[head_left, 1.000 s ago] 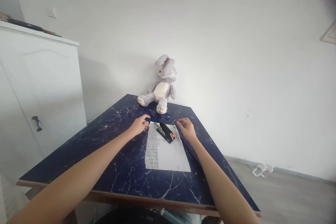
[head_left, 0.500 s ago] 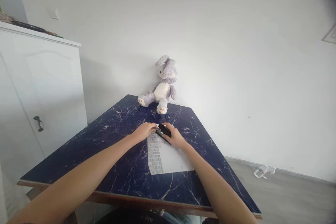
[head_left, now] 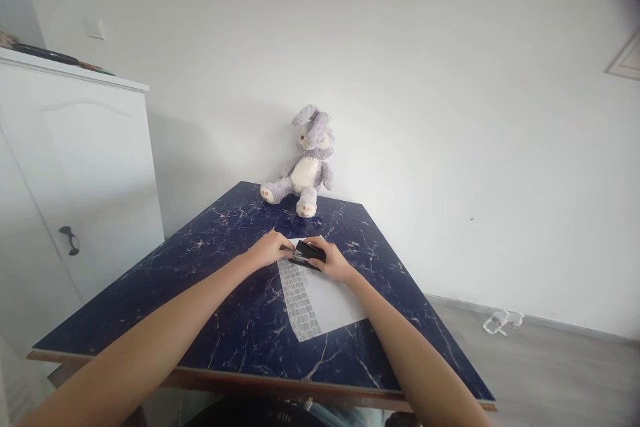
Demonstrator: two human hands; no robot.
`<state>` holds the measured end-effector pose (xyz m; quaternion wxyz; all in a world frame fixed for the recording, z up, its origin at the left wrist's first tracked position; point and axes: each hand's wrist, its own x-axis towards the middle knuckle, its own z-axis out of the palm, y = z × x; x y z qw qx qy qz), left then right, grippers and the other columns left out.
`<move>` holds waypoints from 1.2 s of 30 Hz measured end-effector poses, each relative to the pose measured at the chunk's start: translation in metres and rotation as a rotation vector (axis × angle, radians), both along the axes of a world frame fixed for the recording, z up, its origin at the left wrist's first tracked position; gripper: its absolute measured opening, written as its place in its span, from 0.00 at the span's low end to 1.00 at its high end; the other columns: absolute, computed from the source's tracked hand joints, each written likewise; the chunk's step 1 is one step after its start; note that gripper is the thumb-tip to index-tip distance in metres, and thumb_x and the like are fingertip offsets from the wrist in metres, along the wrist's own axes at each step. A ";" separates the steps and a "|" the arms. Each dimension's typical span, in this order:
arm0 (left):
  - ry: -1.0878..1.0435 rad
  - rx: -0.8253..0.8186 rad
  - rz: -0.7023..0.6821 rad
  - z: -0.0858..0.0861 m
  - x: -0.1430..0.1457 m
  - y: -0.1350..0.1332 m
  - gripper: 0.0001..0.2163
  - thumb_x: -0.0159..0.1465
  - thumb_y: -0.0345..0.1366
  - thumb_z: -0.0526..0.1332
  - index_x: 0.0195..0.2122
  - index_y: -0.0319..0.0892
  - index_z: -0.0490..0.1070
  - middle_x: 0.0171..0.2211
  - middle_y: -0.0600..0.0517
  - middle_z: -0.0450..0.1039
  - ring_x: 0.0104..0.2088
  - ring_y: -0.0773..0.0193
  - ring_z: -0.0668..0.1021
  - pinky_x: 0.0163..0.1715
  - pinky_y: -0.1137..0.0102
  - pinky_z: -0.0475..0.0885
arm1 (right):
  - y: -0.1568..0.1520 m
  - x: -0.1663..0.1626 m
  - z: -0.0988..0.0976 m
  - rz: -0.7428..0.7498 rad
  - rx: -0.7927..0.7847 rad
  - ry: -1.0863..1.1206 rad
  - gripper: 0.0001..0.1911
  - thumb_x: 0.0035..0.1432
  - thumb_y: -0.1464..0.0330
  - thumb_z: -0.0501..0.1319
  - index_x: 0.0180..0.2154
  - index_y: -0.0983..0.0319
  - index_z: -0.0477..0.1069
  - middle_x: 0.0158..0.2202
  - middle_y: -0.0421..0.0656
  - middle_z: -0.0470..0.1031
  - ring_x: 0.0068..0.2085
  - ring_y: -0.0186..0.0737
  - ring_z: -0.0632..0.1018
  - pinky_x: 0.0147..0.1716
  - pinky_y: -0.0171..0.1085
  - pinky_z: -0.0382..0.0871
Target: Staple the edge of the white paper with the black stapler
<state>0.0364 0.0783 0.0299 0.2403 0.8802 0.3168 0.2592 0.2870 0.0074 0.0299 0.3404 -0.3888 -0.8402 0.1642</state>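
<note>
A black stapler (head_left: 311, 251) lies over the far part of a white sheet of paper (head_left: 335, 303), its top arm raised from its base. My right hand (head_left: 334, 263) is closed around the stapler's right part, thumb on the near side and fingers on the far side. At the stapler's left end, my left hand (head_left: 271, 249) has its fingers closed on the tip. The paper carries a grey brick-like pattern down its left side and rests on the dark blue marbled table (head_left: 240, 320). My hands hide parts of the stapler.
At the table's far end a grey plush rabbit (head_left: 307, 173) sits against the white wall. To the left stands a white cabinet (head_left: 100, 167) with items on top. A clear plastic item (head_left: 496, 321) lies on the floor at right.
The stapler has turned to lie more sideways, its left end shifting left with my left hand. The paper's near edge has rotated slightly. The view has shifted a little.
</note>
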 end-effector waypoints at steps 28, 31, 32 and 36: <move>-0.386 -0.027 0.256 0.000 0.008 -0.003 0.15 0.67 0.42 0.56 0.42 0.41 0.81 0.34 0.47 0.81 0.30 0.60 0.80 0.32 0.69 0.72 | -0.001 -0.002 0.000 -0.028 -0.005 -0.011 0.26 0.59 0.70 0.62 0.58 0.54 0.65 0.53 0.44 0.76 0.50 0.45 0.78 0.52 0.45 0.69; -0.422 -0.104 0.257 -0.001 0.003 0.002 0.16 0.66 0.43 0.58 0.46 0.40 0.80 0.38 0.45 0.82 0.34 0.57 0.82 0.33 0.68 0.74 | -0.001 -0.002 0.001 -0.029 -0.013 -0.017 0.26 0.59 0.70 0.62 0.59 0.54 0.64 0.52 0.44 0.77 0.50 0.46 0.78 0.52 0.46 0.70; -0.391 -0.093 0.229 -0.001 0.002 0.003 0.16 0.66 0.43 0.58 0.47 0.40 0.80 0.39 0.45 0.82 0.36 0.56 0.82 0.36 0.67 0.74 | -0.001 -0.002 0.001 -0.029 -0.015 -0.020 0.25 0.60 0.70 0.62 0.59 0.54 0.64 0.52 0.44 0.77 0.49 0.46 0.78 0.52 0.46 0.70; -0.149 -0.016 0.038 0.000 0.000 -0.002 0.14 0.65 0.38 0.61 0.50 0.46 0.79 0.41 0.47 0.83 0.40 0.55 0.83 0.43 0.67 0.72 | -0.001 -0.001 0.000 -0.025 -0.009 -0.025 0.26 0.59 0.70 0.62 0.59 0.54 0.64 0.52 0.44 0.77 0.49 0.46 0.78 0.51 0.45 0.70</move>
